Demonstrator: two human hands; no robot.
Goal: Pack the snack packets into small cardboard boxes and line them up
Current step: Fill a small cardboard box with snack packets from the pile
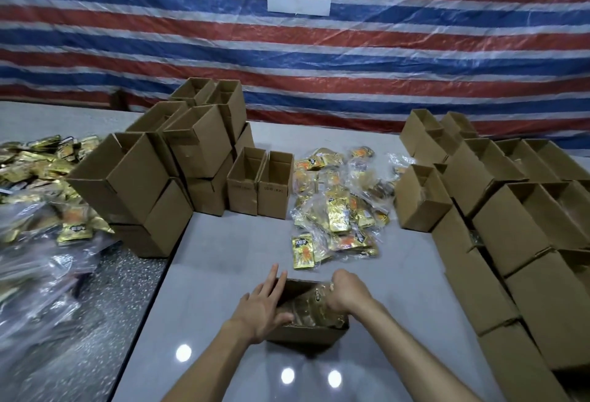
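Filling box at lower centre, on desk. Spread left hand flat along its left wall, likely to stop it sliding. Curled right hand over packets inside, apparently pushing them down. Had loose packets heaped mid-frame, within reach.

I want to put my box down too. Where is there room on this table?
Bare tabletop lies between the two open boxes and the box being packed, left of the loose packet pile. Another patch lies between the right hand and the right box stack. The left box stack side is crowded.
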